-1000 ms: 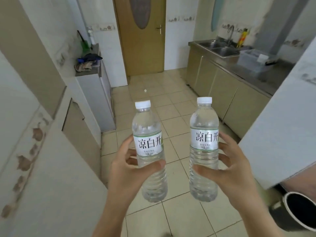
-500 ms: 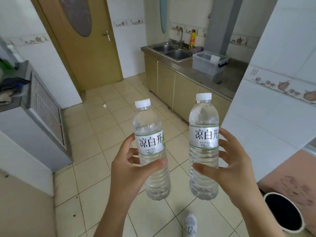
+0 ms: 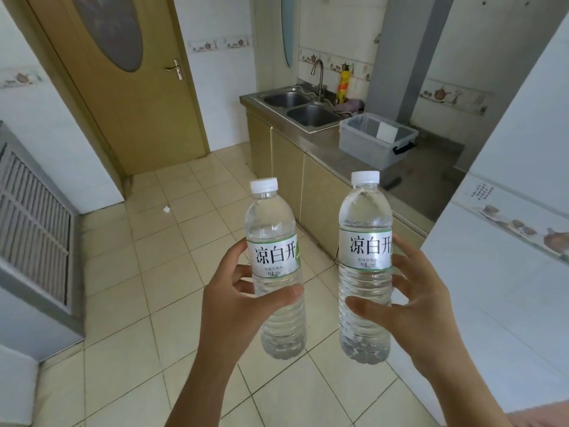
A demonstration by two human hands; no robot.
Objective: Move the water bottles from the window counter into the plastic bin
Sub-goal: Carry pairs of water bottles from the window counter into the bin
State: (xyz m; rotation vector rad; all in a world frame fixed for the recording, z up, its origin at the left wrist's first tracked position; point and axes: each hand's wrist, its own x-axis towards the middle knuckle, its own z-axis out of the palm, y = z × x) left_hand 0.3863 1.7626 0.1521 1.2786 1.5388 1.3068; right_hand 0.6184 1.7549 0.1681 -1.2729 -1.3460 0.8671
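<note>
Gripping one water bottle [image 3: 274, 266] in our left hand [image 3: 234, 303] and another bottle [image 3: 365, 263] in our right hand [image 3: 421, 306], we face the plastic bin [image 3: 374, 143] beside the sink [image 3: 300, 107], open floor [image 3: 172, 272] between.

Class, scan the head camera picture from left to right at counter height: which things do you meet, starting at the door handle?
Door handle → faucet → yellow bottle → plastic bin.

A wooden door [image 3: 129, 87] and steel double sink [image 3: 300, 107] flank white tiled walls [image 3: 221, 87] above beige floor tiles [image 3: 147, 272].
</note>
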